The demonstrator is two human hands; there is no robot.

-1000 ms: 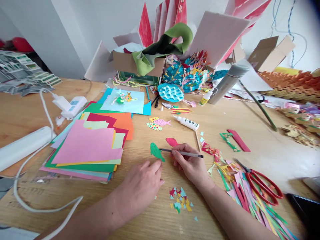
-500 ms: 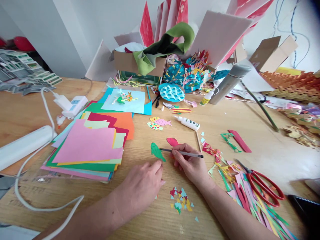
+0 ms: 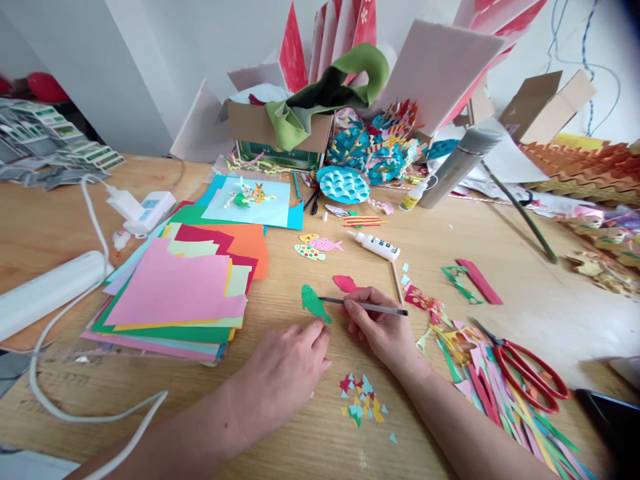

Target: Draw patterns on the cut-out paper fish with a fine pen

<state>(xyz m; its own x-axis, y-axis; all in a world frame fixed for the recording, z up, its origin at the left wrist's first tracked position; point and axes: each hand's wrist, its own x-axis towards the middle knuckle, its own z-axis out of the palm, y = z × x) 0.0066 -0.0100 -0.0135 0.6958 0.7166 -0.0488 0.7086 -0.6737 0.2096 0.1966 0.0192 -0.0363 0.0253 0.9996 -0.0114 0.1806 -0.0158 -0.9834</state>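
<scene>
A green paper fish (image 3: 313, 302) with dark drawn lines lies flat on the table. My left hand (image 3: 295, 357) has its fingers bent together, the fingertips pressing on the fish's tail. Between the thumb and fingers of my right hand (image 3: 375, 323) is a slim grey pen (image 3: 383, 309), its tip touching the fish's body. Just behind that hand a red paper fish (image 3: 344, 283) is partly seen. Small coloured paper bits (image 3: 364, 400) are scattered between my forearms. Farther back lie a pink dotted fish (image 3: 327, 245) and a spotted pale fish (image 3: 309, 252).
Stacked coloured paper (image 3: 175, 283) lies to the left, near a white cable (image 3: 50, 410). Red-handled scissors (image 3: 530, 373) rest on paper strips (image 3: 480, 373) at the right. A white glue bottle (image 3: 377, 247) lies ahead; a grey flask (image 3: 460, 167) stands tilted behind it.
Barely anything differs. My left hand has shifted very slightly to the right, while the pen and green fish stay in nearly the same place.
</scene>
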